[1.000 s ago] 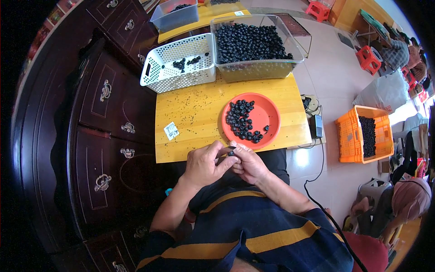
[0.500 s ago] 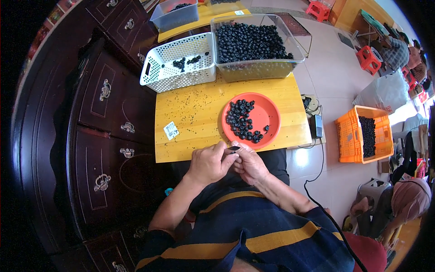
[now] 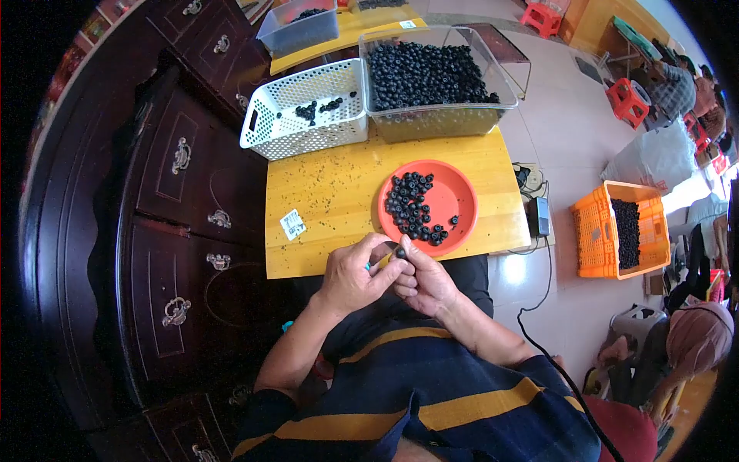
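Just beyond my lap, my two hands meet at the near edge of the red plate. My right hand is closed, pinching a small round black part between thumb and fingers. My left hand is curled from the other side, its thumb and forefinger closing in at the same part. A thin dark sliver shows by the left fingertips, too small to name, and a bit of teal shows inside that hand. Many similar black ring-shaped parts lie in the plate, mostly on its left side.
At the back of the yellow table stand a white perforated basket and a clear tub heaped with black parts. A white label and dark crumbs lie on the left. Dark drawers border the left; an orange crate stands right.
The round black part now shows between my fingertips, where a flat dark shape was seen before. My left fingers have lifted and spread a little. The view has shifted slightly.
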### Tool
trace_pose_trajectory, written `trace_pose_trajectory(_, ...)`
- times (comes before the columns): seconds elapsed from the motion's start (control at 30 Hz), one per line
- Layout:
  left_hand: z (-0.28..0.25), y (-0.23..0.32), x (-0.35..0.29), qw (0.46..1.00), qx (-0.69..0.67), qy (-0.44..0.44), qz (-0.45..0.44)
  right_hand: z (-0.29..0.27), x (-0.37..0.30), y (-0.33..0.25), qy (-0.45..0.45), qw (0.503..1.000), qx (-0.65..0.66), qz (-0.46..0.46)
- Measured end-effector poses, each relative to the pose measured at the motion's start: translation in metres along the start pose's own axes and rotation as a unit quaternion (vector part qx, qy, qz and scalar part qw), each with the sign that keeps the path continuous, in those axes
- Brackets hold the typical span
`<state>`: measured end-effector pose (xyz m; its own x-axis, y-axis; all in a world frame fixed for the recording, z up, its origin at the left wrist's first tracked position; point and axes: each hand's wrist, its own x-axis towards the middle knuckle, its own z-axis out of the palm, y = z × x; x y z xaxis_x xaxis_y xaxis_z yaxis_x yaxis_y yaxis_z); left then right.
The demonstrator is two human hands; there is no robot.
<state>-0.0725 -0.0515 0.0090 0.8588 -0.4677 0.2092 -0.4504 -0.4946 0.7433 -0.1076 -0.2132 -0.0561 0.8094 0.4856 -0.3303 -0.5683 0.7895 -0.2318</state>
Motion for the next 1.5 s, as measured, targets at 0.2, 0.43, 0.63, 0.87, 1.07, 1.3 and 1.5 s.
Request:
trace_pose_trajectory(0.2, 0.002, -0.003, 0.001, 1.0, -0.026, -0.005, -0.009, 0.001, 0.002, 0.003, 0.033, 0.999, -0.027, 0.012)
trace_pose_trajectory(0.43, -0.027, -0.027, 0.031, 0.994, 0.015, -0.059, -0.087, -0.005, 0.001, 0.006, 0.059, 0.998, -0.017, 0.035)
trace_pose_trajectory(0.63, -0.087, -0.089, 0.114, 0.98, 0.145, 0.081, -0.107, -0.014, 0.004, 0.004, 0.057, 0.998, 0.008, -0.003)
trace_pose_trajectory(0.87, -0.075, -0.05, 0.115, 0.979, 0.009, 0.204, 0.012, -0.023, 0.004, -0.004, -0.006, 0.998, 0.062, -0.008)
trace_pose_trajectory(1.07, 0.0, -0.007, 0.009, 0.997, 0.003, -0.07, -0.01, -0.014, 0.006, -0.009, -0.027, 0.997, 0.071, -0.027)
trace_pose_trajectory(1.3, 0.017, -0.01, -0.02, 0.994, 0.094, -0.061, 0.007, -0.013, 0.021, 0.001, -0.029, 0.997, 0.056, -0.032)
trace_pose_trajectory(1.5, 0.025, -0.015, -0.023, 0.996, 0.086, -0.019, 0.009, -0.016, 0.027, 0.012, -0.057, 0.997, 0.035, -0.047)
